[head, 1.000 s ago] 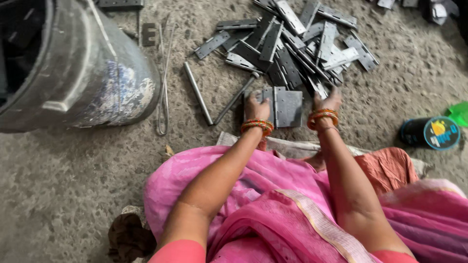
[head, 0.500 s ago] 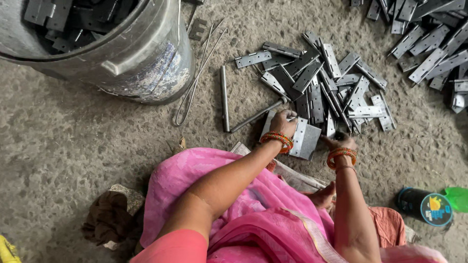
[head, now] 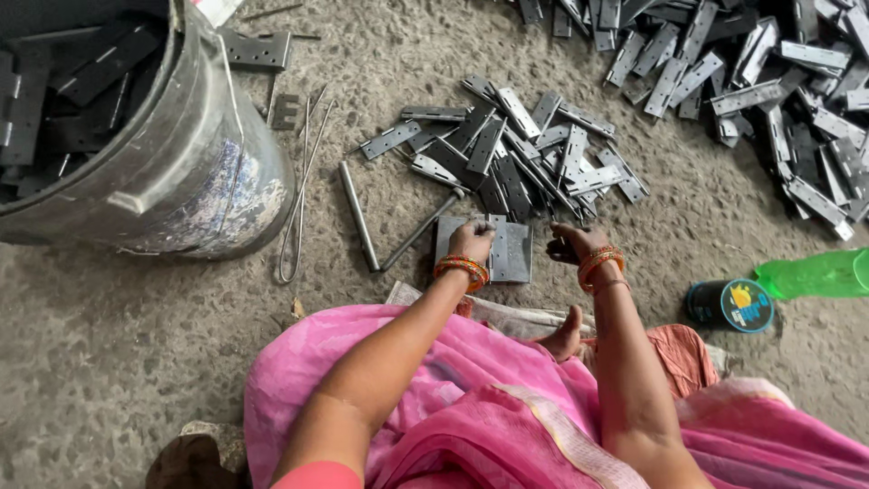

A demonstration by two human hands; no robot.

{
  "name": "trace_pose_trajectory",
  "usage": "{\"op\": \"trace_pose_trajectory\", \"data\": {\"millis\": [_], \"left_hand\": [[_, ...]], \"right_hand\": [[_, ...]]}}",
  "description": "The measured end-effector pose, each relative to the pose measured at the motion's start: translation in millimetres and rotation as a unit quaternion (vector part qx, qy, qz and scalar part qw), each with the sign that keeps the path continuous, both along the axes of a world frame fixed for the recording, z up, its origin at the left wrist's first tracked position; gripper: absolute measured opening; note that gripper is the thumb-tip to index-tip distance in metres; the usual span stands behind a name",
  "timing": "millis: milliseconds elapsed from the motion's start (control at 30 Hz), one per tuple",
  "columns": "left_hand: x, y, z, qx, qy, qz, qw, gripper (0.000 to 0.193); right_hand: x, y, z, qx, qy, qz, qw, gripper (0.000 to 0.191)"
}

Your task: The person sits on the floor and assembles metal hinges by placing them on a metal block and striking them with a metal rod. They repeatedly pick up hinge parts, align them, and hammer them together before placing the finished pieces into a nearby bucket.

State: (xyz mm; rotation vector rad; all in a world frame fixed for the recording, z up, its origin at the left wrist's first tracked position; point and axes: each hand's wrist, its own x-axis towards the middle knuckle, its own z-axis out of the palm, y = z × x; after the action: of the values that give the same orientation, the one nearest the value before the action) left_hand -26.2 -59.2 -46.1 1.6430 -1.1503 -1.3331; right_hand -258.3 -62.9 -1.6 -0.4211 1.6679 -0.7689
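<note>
The flat metal block (head: 510, 251) lies mid-frame under your left hand (head: 472, 242), fingers curled on its top edge, your right hand (head: 572, 243) half closed beside it, while the grey bucket (head: 195, 172) upper left holds dark hinges (head: 63, 77).

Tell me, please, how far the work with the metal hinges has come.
Done: the grey bucket already holds many hinges. In hand: the left hand presses on a flat metal block, the right hand beside it. Left: the near hinge pile and a larger heap wait on the floor.
</note>
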Motion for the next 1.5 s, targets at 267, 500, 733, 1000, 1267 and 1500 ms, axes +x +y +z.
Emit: {"op": "trace_pose_trajectory", "data": {"millis": [267, 500, 733, 1000, 1267, 1500], "left_hand": [[3, 15, 43, 0.135, 0.12, -0.012, 0.984, 0.055], [35, 12, 30, 0.073, 0.051, 0.134, 0.987, 0.042], [49, 3, 110, -0.172, 0.05, 0.106, 0.978, 0.016], [61, 25, 74, -0.059, -0.289, -0.053, 0.954, 0.018], [63, 23, 26, -0.011, -0.377, -0.081, 0.923, 0.029], [25, 39, 30, -0.1, -0.268, -0.149, 0.947, 0.034]], "right_hand": [[68, 21, 4, -0.156, -0.139, 0.12, 0.971, 0.039], [131, 24, 0, -0.294, 0.178, 0.431, 0.835, 0.035], [76, 6, -9, -0.185, 0.055, 0.054, 0.98, 0.021], [71, 10, -35, -0.175, 0.008, 0.018, 0.984, 0.019], [110, 21, -39, -0.174, -0.01, 0.154, 0.973, 0.029], [110, 20, -30, -0.178, -0.133, 0.091, 0.971, 0.048]]}}
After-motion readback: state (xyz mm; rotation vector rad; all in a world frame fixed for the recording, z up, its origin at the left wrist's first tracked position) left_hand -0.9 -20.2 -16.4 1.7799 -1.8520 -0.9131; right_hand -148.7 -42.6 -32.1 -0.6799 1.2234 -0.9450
